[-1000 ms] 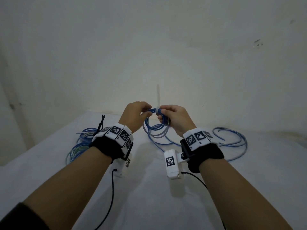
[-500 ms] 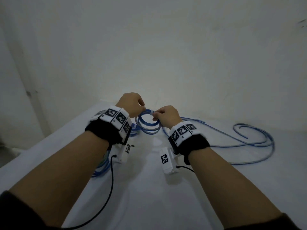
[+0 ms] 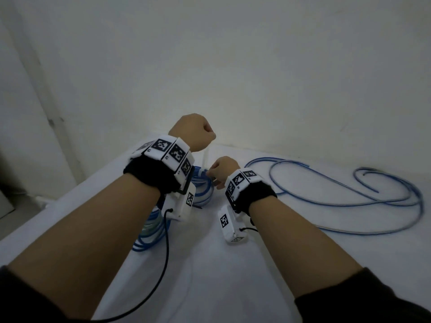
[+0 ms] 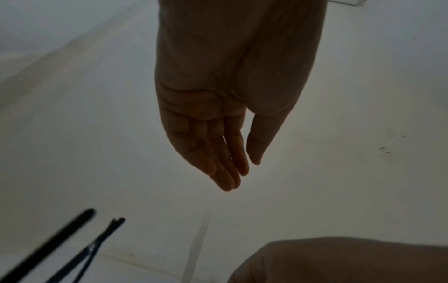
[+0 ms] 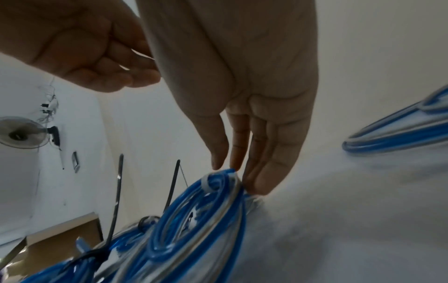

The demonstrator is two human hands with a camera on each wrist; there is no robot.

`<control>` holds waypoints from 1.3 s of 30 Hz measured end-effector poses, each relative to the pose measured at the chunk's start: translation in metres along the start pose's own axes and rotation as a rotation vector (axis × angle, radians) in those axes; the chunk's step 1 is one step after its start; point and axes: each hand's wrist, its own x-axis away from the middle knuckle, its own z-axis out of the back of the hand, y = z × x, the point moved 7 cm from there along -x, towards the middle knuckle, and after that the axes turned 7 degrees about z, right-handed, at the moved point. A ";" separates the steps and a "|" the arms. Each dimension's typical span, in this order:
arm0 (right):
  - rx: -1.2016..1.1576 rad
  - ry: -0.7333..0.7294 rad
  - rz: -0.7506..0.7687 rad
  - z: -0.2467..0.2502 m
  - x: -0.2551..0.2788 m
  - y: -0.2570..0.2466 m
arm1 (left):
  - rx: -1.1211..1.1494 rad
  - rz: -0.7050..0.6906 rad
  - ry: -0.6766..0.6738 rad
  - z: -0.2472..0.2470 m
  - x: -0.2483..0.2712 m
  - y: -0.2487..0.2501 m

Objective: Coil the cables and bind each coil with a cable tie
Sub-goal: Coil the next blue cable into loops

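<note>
A small blue cable coil [image 3: 202,183] rests on the white table [image 3: 233,276], bound by a white cable tie [image 5: 205,183] whose tail [image 3: 206,157] sticks up. My right hand [image 3: 219,170] pinches the coil's top between thumb and fingers [image 5: 263,172]. My left hand [image 3: 193,134] hovers above the coil, apart from it. In the left wrist view that left hand [image 4: 240,172] shows straight fingers and holds nothing. The tie's tail [image 4: 197,239] stands below it.
Other blue coils [image 3: 151,229] bound with black ties [image 5: 114,210] lie at the left, under my left wrist. A loose blue cable [image 3: 349,202] sprawls over the table's right side. The wall stands just behind the table.
The coil has come down from mid-air to the table beside the bound coils. My left hand has let go of the tie and risen. My right hand still holds the coil.
</note>
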 end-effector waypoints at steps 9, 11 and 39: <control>0.415 -0.060 -0.072 0.086 0.061 0.083 | -0.036 -0.120 -0.182 -0.064 0.007 0.073; 0.436 -0.168 -0.107 0.093 0.083 0.105 | -0.101 -0.152 -0.268 -0.091 0.011 0.088; 0.660 0.657 0.365 0.212 0.152 0.077 | 0.241 -0.353 -0.033 -0.098 0.017 0.116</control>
